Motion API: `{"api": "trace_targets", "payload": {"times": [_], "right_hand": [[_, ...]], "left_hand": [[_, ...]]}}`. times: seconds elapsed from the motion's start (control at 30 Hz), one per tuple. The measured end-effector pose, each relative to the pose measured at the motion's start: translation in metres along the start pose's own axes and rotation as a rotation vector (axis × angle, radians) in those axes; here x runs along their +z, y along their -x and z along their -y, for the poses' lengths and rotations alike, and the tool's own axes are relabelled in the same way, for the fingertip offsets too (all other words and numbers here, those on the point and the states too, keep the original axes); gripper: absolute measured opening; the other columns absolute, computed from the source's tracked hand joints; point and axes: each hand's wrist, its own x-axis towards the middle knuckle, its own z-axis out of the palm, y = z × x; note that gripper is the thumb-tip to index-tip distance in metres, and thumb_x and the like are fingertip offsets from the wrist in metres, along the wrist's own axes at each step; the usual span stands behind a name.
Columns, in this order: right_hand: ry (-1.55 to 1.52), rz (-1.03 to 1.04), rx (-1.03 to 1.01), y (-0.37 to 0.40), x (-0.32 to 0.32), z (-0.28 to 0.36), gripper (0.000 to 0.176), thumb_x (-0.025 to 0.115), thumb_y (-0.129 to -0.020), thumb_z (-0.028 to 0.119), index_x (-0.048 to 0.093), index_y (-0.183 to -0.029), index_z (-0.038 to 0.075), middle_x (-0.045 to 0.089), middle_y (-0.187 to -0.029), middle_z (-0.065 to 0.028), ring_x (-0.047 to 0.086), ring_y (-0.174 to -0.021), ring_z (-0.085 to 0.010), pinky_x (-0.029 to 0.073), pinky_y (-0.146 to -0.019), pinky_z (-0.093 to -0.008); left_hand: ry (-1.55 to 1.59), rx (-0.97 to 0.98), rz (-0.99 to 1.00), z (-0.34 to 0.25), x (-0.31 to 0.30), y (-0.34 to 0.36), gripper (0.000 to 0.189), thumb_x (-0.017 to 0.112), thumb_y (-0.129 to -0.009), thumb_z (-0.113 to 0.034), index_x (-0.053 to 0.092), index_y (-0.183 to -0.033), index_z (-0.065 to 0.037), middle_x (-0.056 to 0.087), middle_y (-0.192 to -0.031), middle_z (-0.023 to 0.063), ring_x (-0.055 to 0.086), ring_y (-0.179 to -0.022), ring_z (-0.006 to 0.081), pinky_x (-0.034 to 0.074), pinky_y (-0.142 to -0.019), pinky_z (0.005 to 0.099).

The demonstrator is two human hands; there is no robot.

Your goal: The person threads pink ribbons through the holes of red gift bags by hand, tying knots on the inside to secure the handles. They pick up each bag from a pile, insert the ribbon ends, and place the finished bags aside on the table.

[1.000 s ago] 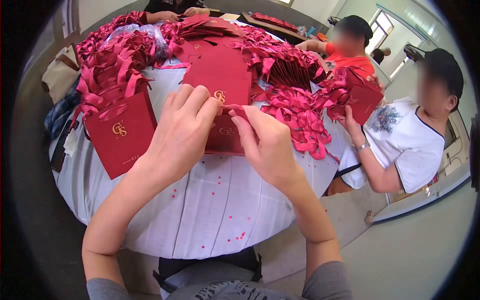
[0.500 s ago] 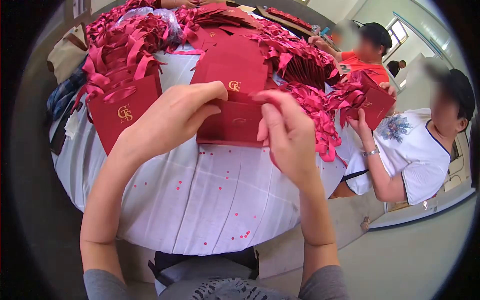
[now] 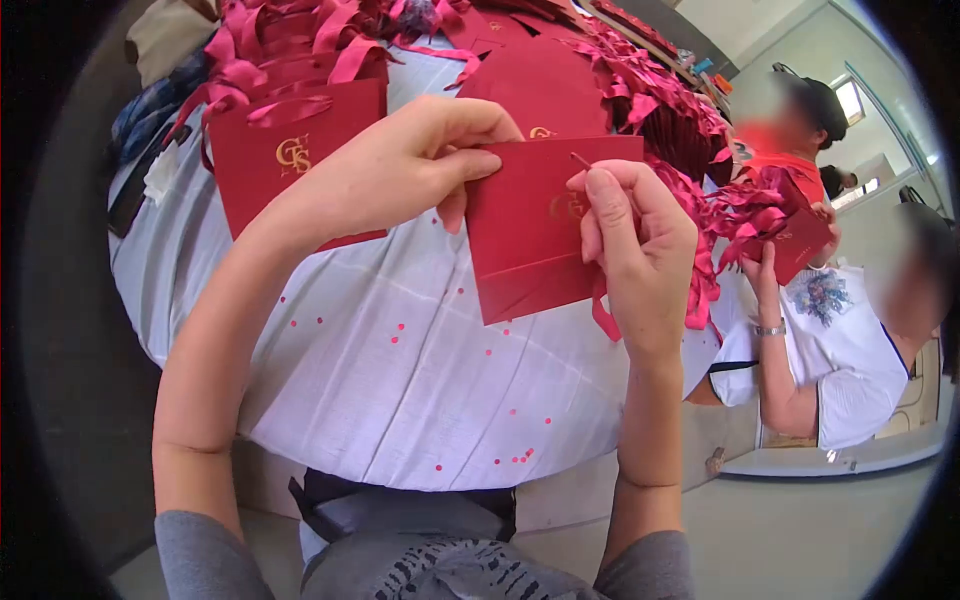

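A flat red paper gift bag (image 3: 525, 225) with a gold logo is held up in front of me, slightly tilted. My left hand (image 3: 440, 165) pinches its upper left edge between thumb and fingers. At the bag's right side, my right hand (image 3: 640, 230) is closed with thumb against forefinger, holding a red ribbon (image 3: 604, 312) whose loop hangs below the fingers. A thin dark end sticks out by the fingertips near the bag's top edge. The right fingers cover part of the logo. Just behind lie more flat red bags (image 3: 545, 85).
Standing red bags with ribbon handles (image 3: 300, 160) are to the left. Heaped ribboned bags (image 3: 650, 85) lie at the right. Red dots of paper are scattered over the white tablecloth (image 3: 400, 400). A co-worker in a white shirt (image 3: 850, 350) holds another red bag (image 3: 800, 235) at the right.
The bag has been lifted off the table and turned so its front faces me. My right hand has moved right, with a ribbon now in it. The view has shifted.
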Motion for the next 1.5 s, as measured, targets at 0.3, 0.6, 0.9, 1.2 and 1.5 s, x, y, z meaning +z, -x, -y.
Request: {"api": "trace_targets", "payload": {"times": [0.3, 0.6, 0.9, 1.2, 1.5], "right_hand": [[0.334, -0.093, -0.202, 0.005, 0.012, -0.017, 0.009, 0.059, -0.089, 0.006, 0.059, -0.084, -0.002, 0.054, -0.066, -0.0028, 0.046, -0.056, -0.0054, 0.037, -0.050, -0.0211], [0.340, -0.136, -0.400, 0.004, 0.020, -0.027, 0.006, 0.062, -0.084, 0.002, 0.057, -0.080, 0.000, 0.052, -0.064, -0.0093, 0.048, -0.049, -0.0174, 0.040, -0.048, -0.0291], [0.624, -0.154, -0.408, 0.012, 0.020, -0.011, 0.012, 0.062, -0.082, 0.005, 0.052, -0.075, 0.004, 0.053, -0.063, -0.0088, 0.053, -0.050, -0.0243, 0.040, -0.046, -0.0342], [0.635, -0.170, -0.320, 0.019, 0.026, -0.008, 0.015, 0.058, -0.084, 0.004, 0.049, -0.073, 0.002, 0.048, -0.059, -0.0121, 0.049, -0.048, -0.0253, 0.038, -0.045, -0.0365], [0.357, -0.201, -0.199, 0.019, 0.029, -0.016, 0.011, 0.056, -0.087, 0.006, 0.055, -0.078, -0.001, 0.051, -0.059, -0.0147, 0.049, -0.047, -0.0148, 0.038, -0.045, -0.0315]], "left_hand": [[0.049, 0.005, 0.030, 0.002, -0.001, 0.001, 0.014, 0.047, -0.094, -0.006, 0.054, -0.102, 0.003, 0.055, -0.073, 0.0003, 0.054, -0.056, 0.0052, 0.045, -0.053, 0.0190], [0.071, 0.016, 0.037, 0.005, 0.003, 0.001, 0.013, 0.048, -0.093, -0.006, 0.054, -0.102, 0.003, 0.055, -0.076, -0.0003, 0.053, -0.058, 0.0041, 0.044, -0.053, 0.0189], [0.038, 0.038, -0.075, 0.000, 0.021, 0.005, 0.012, 0.060, -0.086, -0.005, 0.059, -0.096, 0.001, 0.060, -0.078, -0.0030, 0.050, -0.060, 0.0003, 0.040, -0.045, 0.0168], [-0.323, 0.237, -0.221, -0.006, 0.034, 0.013, 0.013, 0.059, -0.081, 0.002, 0.059, -0.094, 0.003, 0.060, -0.073, 0.0036, 0.051, -0.063, 0.0051, 0.040, -0.054, 0.0218], [-0.333, 0.280, -0.312, -0.007, 0.044, 0.014, 0.017, 0.058, -0.078, 0.003, 0.058, -0.094, 0.003, 0.060, -0.073, 0.0121, 0.054, -0.057, 0.0131, 0.042, -0.052, 0.0255]]}}
